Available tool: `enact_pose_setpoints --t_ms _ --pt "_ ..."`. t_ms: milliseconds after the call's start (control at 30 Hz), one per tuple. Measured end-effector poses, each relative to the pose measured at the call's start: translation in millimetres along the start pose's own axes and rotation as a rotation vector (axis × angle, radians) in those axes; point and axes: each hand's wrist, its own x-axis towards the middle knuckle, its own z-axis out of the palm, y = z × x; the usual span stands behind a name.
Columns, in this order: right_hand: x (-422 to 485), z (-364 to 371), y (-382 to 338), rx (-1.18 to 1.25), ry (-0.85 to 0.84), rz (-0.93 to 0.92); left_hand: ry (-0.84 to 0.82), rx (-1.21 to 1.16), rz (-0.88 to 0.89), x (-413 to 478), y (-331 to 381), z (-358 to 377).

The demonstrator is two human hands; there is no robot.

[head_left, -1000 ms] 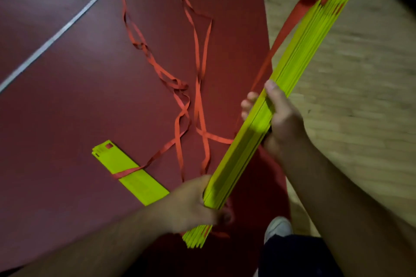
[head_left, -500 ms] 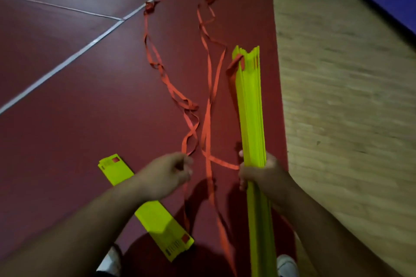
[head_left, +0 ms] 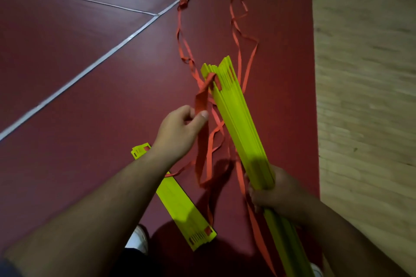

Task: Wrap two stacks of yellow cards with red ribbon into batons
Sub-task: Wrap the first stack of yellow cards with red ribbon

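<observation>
My right hand grips a long stack of yellow cards near its middle; the stack points up and away, its far end slightly fanned. A red ribbon is threaded through the slots at that far end. My left hand pinches this ribbon between thumb and fingers, just left of the stack. The ribbon hangs down in loops from there and trails across the floor. A second yellow card stack lies flat on the floor below my left forearm, partly hidden by it.
Long red ribbon strands run away over the dark red floor mat to tangled ends at the top. A white line crosses the mat. Wooden flooring lies to the right. My white shoe shows below.
My left hand rose from the loose strands and took hold of the ribbon at the stack's far end. The held stack tilted a little to the left.
</observation>
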Motion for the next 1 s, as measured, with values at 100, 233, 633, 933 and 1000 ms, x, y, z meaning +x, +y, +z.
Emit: enact_pose_setpoints --t_ms 100,233,633,933,1000 --pt "3 -2 1 -0.012 0.088 -0.008 -0.089 -0.158 -0.027 -5 5 -3" --pt "11 -16 6 0.154 0.277 0.021 -0.297 -0.412 -0.095 -16 10 9" --pt "0 -69 -24 0.692 0.541 -0.215 -0.771 -0.320 -0.126 -61 21 46" --pt "-6 -77 -27 0.689 0.453 -0.210 -1.196 0.206 -0.013 -77 11 54" --pt "-6 -76 -27 0.694 0.448 -0.226 -1.251 0.331 0.047 -87 14 59"
